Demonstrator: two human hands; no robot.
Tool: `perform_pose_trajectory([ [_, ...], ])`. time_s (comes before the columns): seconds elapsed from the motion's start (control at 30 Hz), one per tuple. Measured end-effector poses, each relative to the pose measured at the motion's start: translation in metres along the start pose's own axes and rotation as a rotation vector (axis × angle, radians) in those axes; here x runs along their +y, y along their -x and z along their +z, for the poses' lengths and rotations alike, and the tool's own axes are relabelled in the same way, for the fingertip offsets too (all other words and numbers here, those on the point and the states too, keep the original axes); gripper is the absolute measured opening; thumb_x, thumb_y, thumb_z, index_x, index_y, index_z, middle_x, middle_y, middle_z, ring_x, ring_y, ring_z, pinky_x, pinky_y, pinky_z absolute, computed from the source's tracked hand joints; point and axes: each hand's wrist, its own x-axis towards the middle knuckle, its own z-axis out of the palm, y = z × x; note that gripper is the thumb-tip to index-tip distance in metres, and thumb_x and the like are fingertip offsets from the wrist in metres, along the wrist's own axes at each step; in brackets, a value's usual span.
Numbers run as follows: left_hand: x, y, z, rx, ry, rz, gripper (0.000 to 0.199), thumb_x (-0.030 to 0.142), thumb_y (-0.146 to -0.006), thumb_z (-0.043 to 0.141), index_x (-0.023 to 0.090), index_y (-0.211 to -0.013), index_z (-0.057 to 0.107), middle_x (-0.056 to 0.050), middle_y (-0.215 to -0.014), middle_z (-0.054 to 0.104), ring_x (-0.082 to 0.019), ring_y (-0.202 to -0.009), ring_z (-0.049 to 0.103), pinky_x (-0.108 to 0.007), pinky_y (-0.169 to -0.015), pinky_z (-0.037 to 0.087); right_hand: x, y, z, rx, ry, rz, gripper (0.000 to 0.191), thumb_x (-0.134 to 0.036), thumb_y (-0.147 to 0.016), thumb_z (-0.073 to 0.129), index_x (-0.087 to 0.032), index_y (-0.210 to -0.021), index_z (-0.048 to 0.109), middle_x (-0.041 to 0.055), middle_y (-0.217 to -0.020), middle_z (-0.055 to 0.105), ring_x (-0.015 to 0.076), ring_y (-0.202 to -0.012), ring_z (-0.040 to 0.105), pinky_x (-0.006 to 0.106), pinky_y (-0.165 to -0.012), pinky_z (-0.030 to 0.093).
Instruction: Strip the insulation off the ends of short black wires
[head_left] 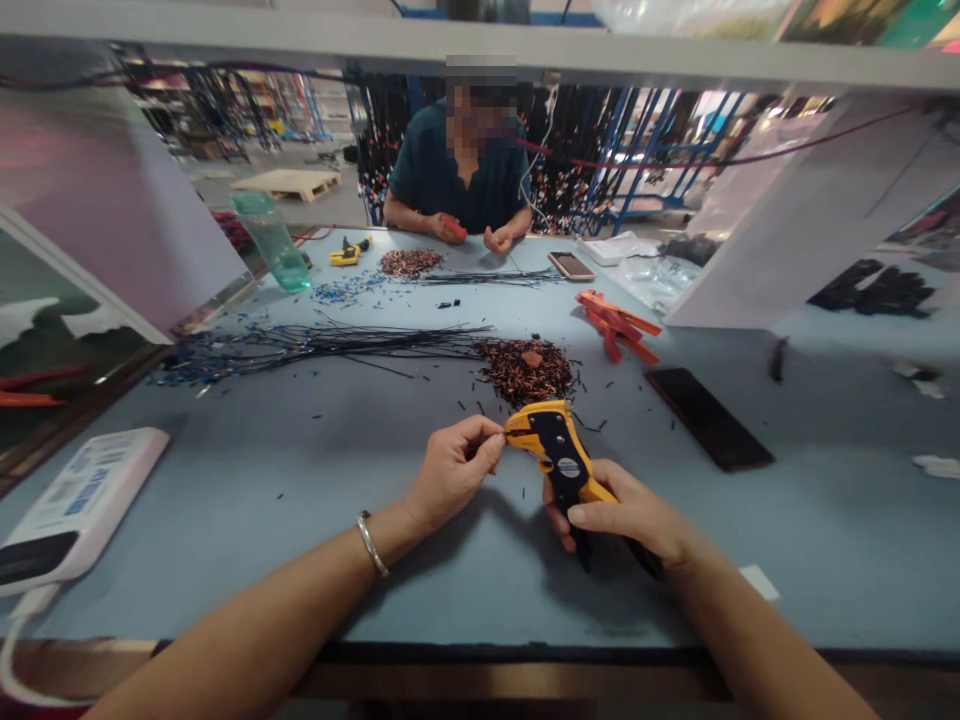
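a: where does the yellow-and-black tool sit against the fingers?

b: in the right hand. the fingers are wrapped around its handles, and the thumb lies across the near side. the tool's head rises above the grip, and its nose points toward the left hand.

a: and the left fingers, wide or narrow?

b: narrow. thumb and forefinger are pinched together right at the nose. i cannot tell whether they grip something thin; the tips hide it.

a: are they touching the nose?

b: touching or just beside it, i can't tell which.

a: what lies around?

b: a pile of copper-and-black bits just beyond the tool's head, on the blue-grey table. black wires stretch left from the pile, with blue at their far ends. a dark phone lies to the right, with a red-orange tool past it. across the table, a co-worker holds a red object.
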Motion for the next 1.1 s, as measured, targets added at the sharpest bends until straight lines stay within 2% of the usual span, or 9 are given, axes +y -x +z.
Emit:
perform_pose_trajectory([
  [0.23,0.000,0.001,-0.002,-0.015,0.009,-0.001,0.022,0.032,-0.087,0.050,0.015,-0.074,0.057,0.004,-0.055,0.050,-0.008,-0.051,0.043,-0.019,-0.052,0.035,0.005,0.000,0.004,0.024,0.063,-0.057,0.024,-0.035,-0.075,0.070,-0.014,-0.079,0.059,0.0000,-0.061,0.059,0.0127,-0.052,0.055,0.024,-0.052,0.043],
  [0.63,-0.008,-0.003,-0.005,-0.036,-0.035,0.041,0.022,0.028,-0.088,0.049,0.015,-0.073,0.057,0.004,-0.055,0.051,-0.008,-0.052,0.045,-0.019,-0.054,0.038,-0.002,-0.002,0.023,0.175,0.155,0.011,0.025,-0.038,-0.074,0.066,-0.016,-0.068,0.054,-0.0036,-0.053,0.054,0.0101,-0.041,0.052,0.021,-0.042,0.041],
  [0.73,-0.009,-0.004,-0.006,-0.039,-0.071,0.053,0.022,0.028,-0.087,0.049,0.014,-0.073,0.058,0.004,-0.056,0.050,-0.008,-0.052,0.045,-0.019,-0.053,0.038,0.000,-0.002,0.023,0.211,0.109,0.017,0.027,-0.039,-0.073,0.067,-0.017,-0.066,0.052,-0.0054,-0.049,0.051,0.0084,-0.036,0.048,0.020,-0.038,0.037],
  [0.9,-0.008,-0.007,-0.008,-0.022,-0.214,0.125,0.022,0.027,-0.087,0.049,0.014,-0.075,0.062,0.003,-0.060,0.051,-0.009,-0.056,0.043,-0.019,-0.054,0.037,-0.001,-0.002,0.018,0.176,-0.017,0.023,0.027,-0.036,-0.071,0.069,-0.017,-0.063,0.052,-0.0054,-0.048,0.051,0.0083,-0.035,0.049,0.019,-0.036,0.036],
  [1.1,-0.004,-0.007,0.001,0.025,-0.298,0.166,0.023,0.025,-0.087,0.048,0.014,-0.069,0.058,0.005,-0.055,0.044,-0.008,-0.052,0.039,-0.017,-0.051,0.033,-0.009,0.002,0.015,0.193,-0.230,0.061,0.022,-0.031,-0.065,0.072,-0.014,-0.065,0.058,-0.0037,-0.047,0.053,0.0068,-0.031,0.045,0.018,-0.032,0.026],
])
